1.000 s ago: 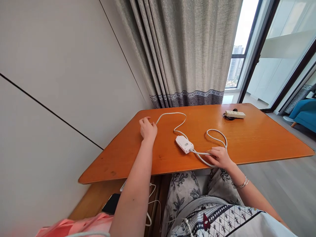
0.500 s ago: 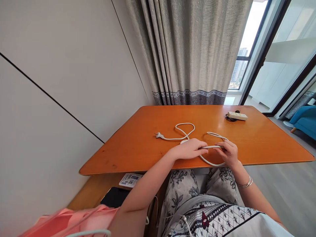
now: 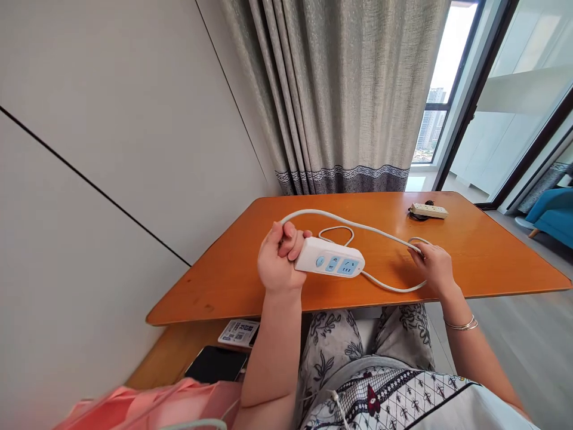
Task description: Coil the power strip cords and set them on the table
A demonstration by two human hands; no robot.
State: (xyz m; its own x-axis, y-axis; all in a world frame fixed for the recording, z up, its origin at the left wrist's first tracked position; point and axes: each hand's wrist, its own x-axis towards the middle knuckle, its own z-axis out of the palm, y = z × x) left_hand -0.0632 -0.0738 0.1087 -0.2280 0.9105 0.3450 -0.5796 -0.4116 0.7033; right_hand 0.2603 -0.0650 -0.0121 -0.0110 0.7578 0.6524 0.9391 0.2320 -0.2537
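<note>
My left hand [image 3: 283, 257] is closed in a curl at the left end of a white power strip [image 3: 330, 258], gripping it above the table's near side. The strip is tilted, and its light-blue sockets face me. A white cord [image 3: 333, 216] arches from the top of that hand across to my right hand [image 3: 432, 266], whose fingers pinch it. From the strip's right end more cord droops toward the right hand. Behind the strip a loop of cord [image 3: 342, 228] lies on the table. The plug is hidden from view.
On the orange-brown table [image 3: 215, 275], a second power strip [image 3: 428, 210] with a black cord lies at the far right. Below the left edge are a black phone [image 3: 217, 364], a labelled white box [image 3: 239, 332] and a pink bag [image 3: 179, 406].
My left hand has moved left and turned over, bringing the power strip up into view with the cord arched above it. My right hand has shifted slightly right, still on the cord.
</note>
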